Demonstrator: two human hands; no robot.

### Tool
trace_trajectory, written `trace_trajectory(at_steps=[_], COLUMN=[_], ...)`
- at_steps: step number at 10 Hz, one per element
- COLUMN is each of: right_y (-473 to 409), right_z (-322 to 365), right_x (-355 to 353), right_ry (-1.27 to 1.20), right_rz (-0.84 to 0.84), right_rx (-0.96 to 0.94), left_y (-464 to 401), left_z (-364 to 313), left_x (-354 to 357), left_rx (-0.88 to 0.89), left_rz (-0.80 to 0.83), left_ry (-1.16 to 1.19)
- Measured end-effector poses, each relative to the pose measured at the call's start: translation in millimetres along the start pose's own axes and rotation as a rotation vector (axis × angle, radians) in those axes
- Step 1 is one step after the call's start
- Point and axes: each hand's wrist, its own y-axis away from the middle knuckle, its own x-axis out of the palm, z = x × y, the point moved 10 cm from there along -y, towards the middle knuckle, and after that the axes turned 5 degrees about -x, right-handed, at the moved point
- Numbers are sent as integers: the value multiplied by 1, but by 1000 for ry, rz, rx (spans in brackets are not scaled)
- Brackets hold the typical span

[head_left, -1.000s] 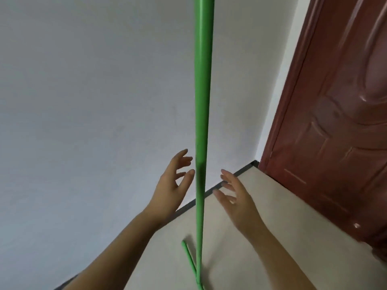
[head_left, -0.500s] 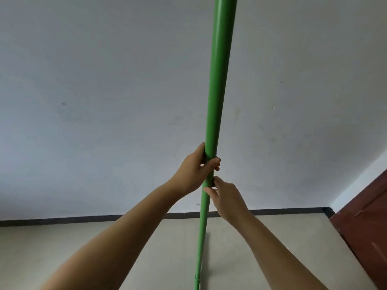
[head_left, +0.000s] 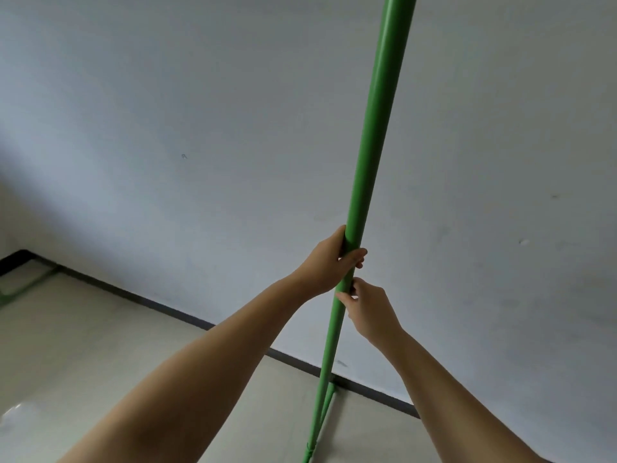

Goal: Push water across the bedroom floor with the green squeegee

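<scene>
The green squeegee (head_left: 374,128) stands nearly upright in front of me, its long pole running from the top edge down to the floor at the bottom centre. My left hand (head_left: 329,264) is wrapped around the pole at mid height. Just below it, my right hand (head_left: 370,310) pinches the same pole with its fingertips. Part of the squeegee's head (head_left: 329,404) shows as a thin green bar on the floor near the wall; the rest is cut off by the bottom edge. No water is plainly visible beside the head.
A plain grey-white wall (head_left: 200,128) fills most of the view, with a dark skirting strip (head_left: 160,304) along its foot. The beige tiled floor (head_left: 83,345) stretches to the left, with a bright glare patch (head_left: 13,414) at the far left edge.
A second ago both hands were open beside the free-standing pole; now both grip it. The view has swung left, so the red-brown door is out of frame.
</scene>
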Motion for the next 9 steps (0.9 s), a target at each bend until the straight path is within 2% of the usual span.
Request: trace_trajectory(at_steps=[2,3,6,8,9], right_y=[-22,-19,-11,-8,-5], right_z=[-6,-3,0,2,8], right_x=[-3,1,-2,-3,-55], right_ry=[-22,-56,-102,-50,-198], right_rz=[83,128,136,213,126], right_rx=[-125,-154,-155,-129,-132], left_y=[-9,-3,4,6,38], left_z=[1,4,3,1,12], left_x=[-4,-6,-3,-6,-11], left_rx=[-137,-184,-226,-261,-261], left_rz=[-52,-26,-62,-73,-159], left_ry=[-66,-134,-168,-135,5])
